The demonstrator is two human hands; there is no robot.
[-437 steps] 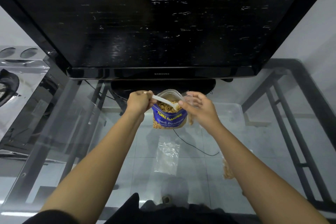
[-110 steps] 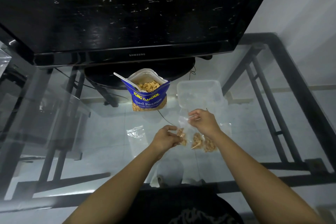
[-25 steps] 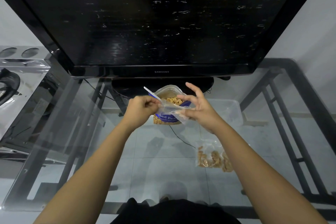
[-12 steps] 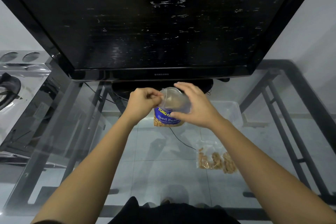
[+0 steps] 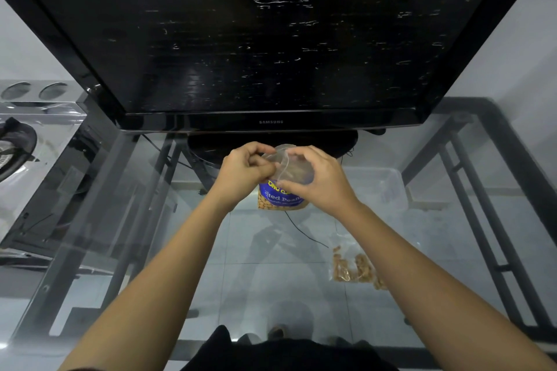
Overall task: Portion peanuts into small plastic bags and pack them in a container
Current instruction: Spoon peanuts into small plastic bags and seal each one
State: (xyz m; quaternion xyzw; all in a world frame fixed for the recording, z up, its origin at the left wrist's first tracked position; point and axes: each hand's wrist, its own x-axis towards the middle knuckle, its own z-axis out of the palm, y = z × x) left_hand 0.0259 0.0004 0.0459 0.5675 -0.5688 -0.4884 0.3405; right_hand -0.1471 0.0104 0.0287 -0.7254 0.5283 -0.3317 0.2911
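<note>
A small clear plastic bag (image 5: 294, 167) is held over the blue peanut pouch (image 5: 278, 197), which stands on the glass table below the TV. My left hand (image 5: 242, 170) pinches the bag's left edge. Its right side is gripped by my right hand (image 5: 318, 181), with fingers curled round it. The bag looks empty. The spoon is hidden behind the hands. Filled small bags of peanuts (image 5: 355, 269) lie on the glass at the right, partly under my right forearm. A clear plastic container (image 5: 382, 187) sits to the right of the pouch.
A large black TV (image 5: 271, 39) on its stand fills the far side of the glass table (image 5: 126, 220). A black cable (image 5: 304, 235) runs below the pouch. Metal table frame bars (image 5: 482, 220) show on the right. A fan sits at the far left.
Both hands have closed in on the small bag over the pouch; my right hand's fingers, spread a second ago, now curl round the bag. The spoon handle is no longer visible.
</note>
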